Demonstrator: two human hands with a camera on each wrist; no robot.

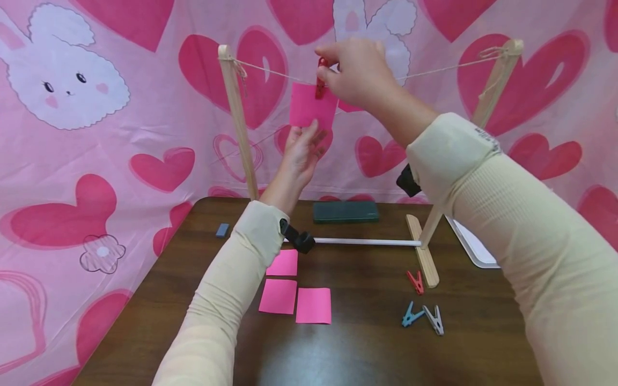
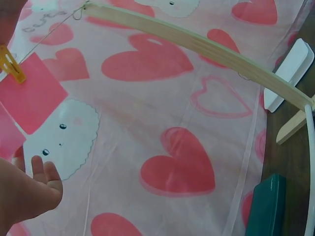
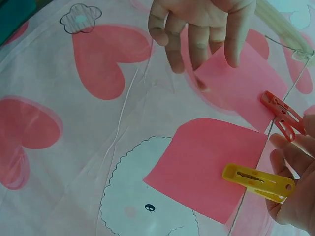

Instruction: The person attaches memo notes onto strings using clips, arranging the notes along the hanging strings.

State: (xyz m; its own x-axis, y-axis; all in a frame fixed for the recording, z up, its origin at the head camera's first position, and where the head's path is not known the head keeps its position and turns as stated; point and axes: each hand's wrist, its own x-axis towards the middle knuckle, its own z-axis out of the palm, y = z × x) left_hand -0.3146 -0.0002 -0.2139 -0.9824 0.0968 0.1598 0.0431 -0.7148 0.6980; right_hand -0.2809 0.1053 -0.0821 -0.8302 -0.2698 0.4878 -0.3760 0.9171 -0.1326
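In the head view, my right hand point(image 1: 359, 72) pinches the handles of a red clip point(image 1: 320, 80), whose jaws overlap the top of a pink note point(image 1: 309, 107) at the string point(image 1: 270, 71). My left hand point(image 1: 304, 150) is below that note; the right wrist view shows its thumb in front of the note point(image 3: 246, 83) and a finger behind, pinching its lower corner. Beside it, a yellow clip point(image 3: 258, 183) holds a second pink note point(image 3: 206, 167) on the string. My right fingers lie near both clips there. The left wrist view shows that second note point(image 2: 34, 93) too.
Wooden posts point(image 1: 238, 123) hold the string, with a white bar point(image 1: 367, 242) low between them. Several pink notes point(image 1: 314, 305) lie on the table, with red point(image 1: 416, 281), blue point(image 1: 412, 314) and grey point(image 1: 434, 320) clips at right. Behind are a green case point(image 1: 345, 212) and a white tray point(image 1: 475, 247).
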